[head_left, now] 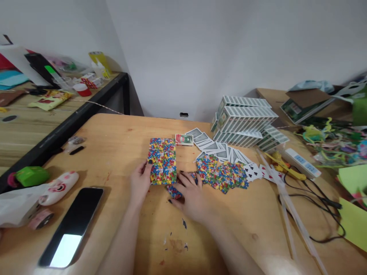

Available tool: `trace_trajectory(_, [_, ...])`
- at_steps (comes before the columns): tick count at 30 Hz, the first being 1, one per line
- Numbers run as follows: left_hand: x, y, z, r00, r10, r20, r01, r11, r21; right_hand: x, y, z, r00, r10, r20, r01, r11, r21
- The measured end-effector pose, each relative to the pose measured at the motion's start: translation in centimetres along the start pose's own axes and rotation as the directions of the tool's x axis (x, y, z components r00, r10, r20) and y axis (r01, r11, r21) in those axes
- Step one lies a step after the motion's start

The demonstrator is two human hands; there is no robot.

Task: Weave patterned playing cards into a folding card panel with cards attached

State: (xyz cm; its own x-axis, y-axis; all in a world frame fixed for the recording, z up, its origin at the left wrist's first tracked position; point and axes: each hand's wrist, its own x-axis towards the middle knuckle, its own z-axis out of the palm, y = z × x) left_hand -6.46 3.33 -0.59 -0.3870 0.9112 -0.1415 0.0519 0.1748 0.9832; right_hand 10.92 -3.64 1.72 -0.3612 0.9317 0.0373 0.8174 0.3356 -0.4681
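My left hand [141, 177] grips the left edge of a rectangular panel [162, 158] covered in a red, blue, yellow and green pattern. Seams run across it, as if several cards lay edge to edge. Just right of the panel, my right hand [190, 194] has its fingers curled over a smaller piece in the same pattern [174, 192], largely hidden beneath the palm. Beyond that hand, patterned cards [226, 175] spread in an overlapping row, ending in face-up playing cards [252, 172]. Grey-backed playing cards [212, 146] fan out behind them, beside a small card box [184, 140].
Striped card boxes [246, 120] are stacked at the back right. A power strip [302, 162], black cable [318, 208], yellow tool [286, 168] and clear strips [289, 206] lie on the right. A phone [73, 227] rests on the left. Scraps dot the table's front.
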Motion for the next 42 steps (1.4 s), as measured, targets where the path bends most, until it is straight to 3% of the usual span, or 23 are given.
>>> trace_trajectory(4, [-0.4, -0.3, 0.1, 0.989, 0.087, 0.12, -0.105, 0.982, 0.155, -2.2, 0.0, -0.5, 0.999, 0.015, 0.028, -0.017, 0.999, 0.046])
trace_trajectory(8, [-0.7, -0.4, 0.0, 0.963, 0.244, 0.112, -0.268, 0.898, 0.35, -3.3, 0.1, -1.1, 1.0, 0.023, 0.003, -0.023, 0.996, 0.088])
trace_trajectory(14, [-1.1, 0.7, -0.1, 0.875, 0.471, 0.108, -0.442, 0.69, 0.573, -3.5, 0.7, -1.0, 0.993, 0.048, -0.107, -0.026, 0.981, 0.192])
trace_trajectory(16, [-1.7, 1.2, 0.1, 0.853, 0.511, 0.109, -0.477, 0.677, 0.56, -3.3, 0.9, -0.8, 0.985, 0.091, -0.149, -0.056, 0.973, 0.225])
trace_trajectory(19, [-3.1, 1.7, 0.9, 0.887, 0.374, 0.271, -0.454, 0.815, 0.36, -2.7, 0.9, -0.6, 0.972, 0.139, -0.191, -0.089, 0.964, 0.249])
trace_trajectory(20, [-3.7, 1.9, 1.2, 0.88, 0.325, 0.346, -0.433, 0.848, 0.306, -2.4, 0.9, -0.6, 0.969, 0.146, -0.198, -0.092, 0.962, 0.256])
trace_trajectory(23, [-5.1, 2.1, 2.1, 0.781, 0.23, 0.58, -0.4, 0.898, 0.183, -1.7, 0.7, -0.5, 0.959, 0.169, -0.227, -0.1, 0.952, 0.288])
trace_trajectory(24, [-5.4, 2.2, 2.3, 0.759, 0.229, 0.609, -0.415, 0.892, 0.182, -1.5, 0.6, -0.5, 0.956, 0.176, -0.237, -0.1, 0.949, 0.3])
trace_trajectory(27, [-5.5, 1.9, 2.5, 0.75, 0.187, 0.634, -0.398, 0.894, 0.207, -1.1, 0.4, -0.5, 0.948, 0.176, -0.266, -0.087, 0.946, 0.313])
trace_trajectory(33, [-4.5, 0.7, 2.6, 0.811, 0.138, 0.569, -0.3, 0.932, 0.202, -0.3, 2.5, -1.2, 0.947, 0.152, -0.283, -0.078, 0.963, 0.258])
trace_trajectory(36, [-4.4, 0.6, 2.6, 0.833, 0.081, 0.548, -0.182, 0.974, 0.133, 0.1, 5.5, -1.9, 0.845, 0.332, -0.42, -0.264, 0.941, 0.213])
trace_trajectory(38, [-4.5, 0.7, 2.6, 0.832, 0.006, 0.554, -0.071, 0.993, 0.096, 0.5, 7.5, -2.3, 0.779, 0.435, -0.452, -0.419, 0.897, 0.142])
trace_trajectory(40, [-4.6, 0.7, 2.6, 0.828, -0.044, 0.559, 0.006, 0.998, 0.07, 0.8, 8.9, -2.6, 0.734, 0.508, -0.45, -0.532, 0.843, 0.083])
trace_trajectory(42, [-4.5, 0.7, 2.6, 0.828, -0.034, 0.559, -0.003, 0.998, 0.064, 1.1, 9.4, -2.8, 0.719, 0.546, -0.429, -0.588, 0.808, 0.044])
